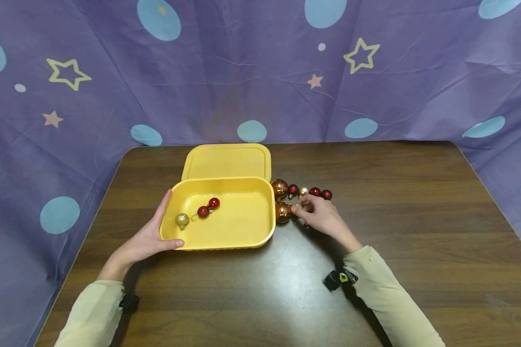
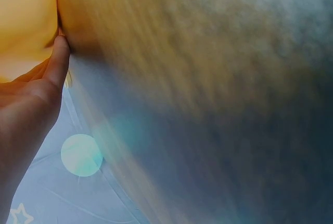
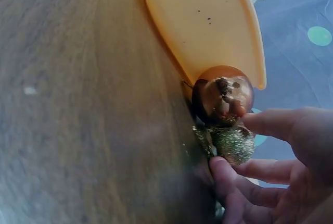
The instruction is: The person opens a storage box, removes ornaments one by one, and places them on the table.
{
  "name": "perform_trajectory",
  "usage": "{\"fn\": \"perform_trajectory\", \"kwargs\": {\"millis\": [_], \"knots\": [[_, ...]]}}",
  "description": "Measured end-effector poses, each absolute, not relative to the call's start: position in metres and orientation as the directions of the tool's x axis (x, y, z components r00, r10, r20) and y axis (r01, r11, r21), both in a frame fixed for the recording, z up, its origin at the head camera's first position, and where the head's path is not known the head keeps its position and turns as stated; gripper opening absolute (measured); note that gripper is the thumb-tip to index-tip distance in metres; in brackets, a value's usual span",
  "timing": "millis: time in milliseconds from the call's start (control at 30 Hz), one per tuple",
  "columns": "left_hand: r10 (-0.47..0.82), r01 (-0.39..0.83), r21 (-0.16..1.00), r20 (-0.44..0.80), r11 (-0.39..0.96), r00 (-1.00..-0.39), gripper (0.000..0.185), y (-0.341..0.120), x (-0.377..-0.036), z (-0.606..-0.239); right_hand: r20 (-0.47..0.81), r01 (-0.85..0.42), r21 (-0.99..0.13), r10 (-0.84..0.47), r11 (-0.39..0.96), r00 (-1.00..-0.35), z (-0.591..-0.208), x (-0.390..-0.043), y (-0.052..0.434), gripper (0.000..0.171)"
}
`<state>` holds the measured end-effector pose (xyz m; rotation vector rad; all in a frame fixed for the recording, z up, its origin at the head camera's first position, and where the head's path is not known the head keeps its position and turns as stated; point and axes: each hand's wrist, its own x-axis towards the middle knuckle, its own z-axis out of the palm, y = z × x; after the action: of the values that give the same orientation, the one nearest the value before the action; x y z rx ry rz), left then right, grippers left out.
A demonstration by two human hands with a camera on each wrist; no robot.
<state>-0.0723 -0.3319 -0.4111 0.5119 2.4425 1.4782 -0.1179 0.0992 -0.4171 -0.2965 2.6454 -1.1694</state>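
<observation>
At the left end of a yellow plastic container (image 1: 243, 217), my left hand (image 1: 142, 241) grips the wall, its thumb over the front rim and its fingers along the side. Inside lie two shiny red Christmas balls (image 1: 203, 212) and a gold one (image 1: 182, 220). To the right of the container, my right hand (image 1: 323, 218) pinches a glittery gold Christmas ball (image 3: 235, 146) between thumb and fingers. Two larger copper balls (image 1: 282, 212) sit between that hand and the container. Several dark red balls (image 1: 314, 192) and a pale gold ball (image 1: 303, 191) are just beyond the fingers.
A yellow lid (image 1: 227, 162) lies behind the container. Everything stands on a brown wooden table (image 1: 399, 193), whose far edge meets a purple patterned cloth (image 1: 278, 62). Black camera straps (image 1: 339, 278) are on both wrists.
</observation>
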Motion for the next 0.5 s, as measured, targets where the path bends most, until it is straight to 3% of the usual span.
{"fn": "perform_trajectory", "kwargs": {"millis": [500], "knots": [[0.416, 0.163, 0.895, -0.028, 0.415, -0.909, 0.120, -0.3310, -0.0714, -0.4096, -0.099, -0.157, -0.738, -0.336, 0.656, -0.937, -0.4168, -0.1160, 0.1059, 0.031]]}}
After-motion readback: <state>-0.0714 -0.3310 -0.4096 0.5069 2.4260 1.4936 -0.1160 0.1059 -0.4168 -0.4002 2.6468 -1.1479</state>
